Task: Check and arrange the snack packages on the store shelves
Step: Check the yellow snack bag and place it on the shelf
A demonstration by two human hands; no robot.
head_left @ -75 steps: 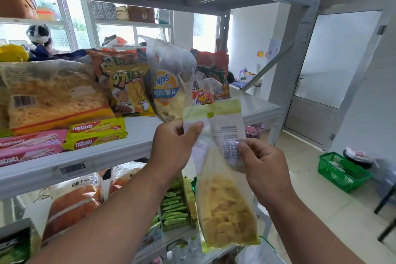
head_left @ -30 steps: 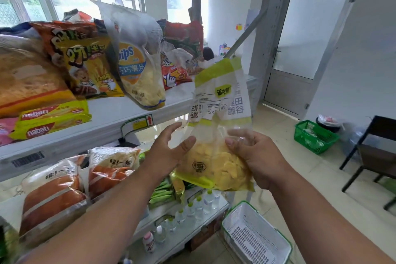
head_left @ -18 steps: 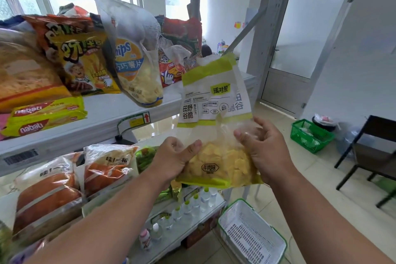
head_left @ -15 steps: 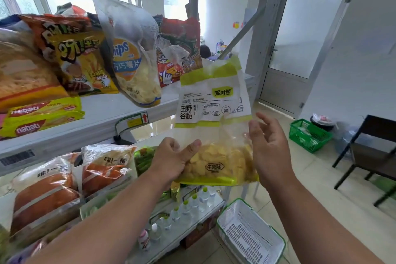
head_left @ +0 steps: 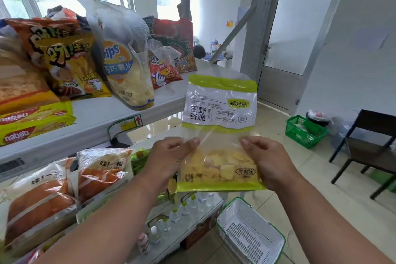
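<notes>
A: What fills the view?

B: A grey metal shelf (head_left: 90, 122) stocked with snack bags. In front of its right end, off the shelf, a person holds a lime-and-white snack package (head_left: 220, 113) upright in the air.

A: What just changed?

B: The right hand (head_left: 265, 161), open beside the package half a second ago, is now clamped on its right edge. The left hand (head_left: 171, 158) pinches its left edge. The package now hangs flat, front label readable, so checking seems under way; shelving remains.

A: How does it look?

B: Clear lower window, pale yellow square crisps settled at the bottom, sealed, undamaged as far as visible.
</notes>
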